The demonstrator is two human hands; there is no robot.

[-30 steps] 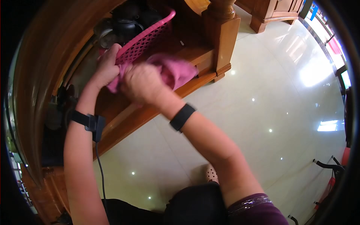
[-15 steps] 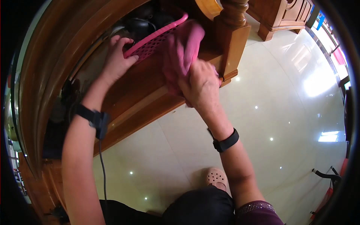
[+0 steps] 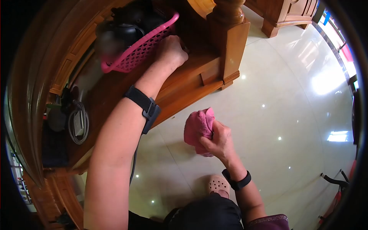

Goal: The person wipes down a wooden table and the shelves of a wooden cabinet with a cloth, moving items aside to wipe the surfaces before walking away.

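Observation:
A pink perforated basket [image 3: 136,55] holding dark items, one like a dark pot [image 3: 128,33], stands on the wooden shelf [image 3: 168,82]. Beside its right side is my left hand [image 3: 172,51], with fingers curled down toward the shelf; whatever it may hold is hidden. My right hand [image 3: 219,140] grips a bunched pink cloth [image 3: 198,130] in the air over the tiled floor, away from the shelf.
A thick wooden post [image 3: 234,46] rises at the shelf's right end. On the shelf's left lies a coiled grey cable [image 3: 78,124]. Another wooden cabinet [image 3: 285,17] stands at the top right. A beige clog [image 3: 218,184] is on the floor below.
My right hand has drawn the pink cloth away from the shelf, down over the floor. My left hand has left the basket's near rim and moved right, to its far end.

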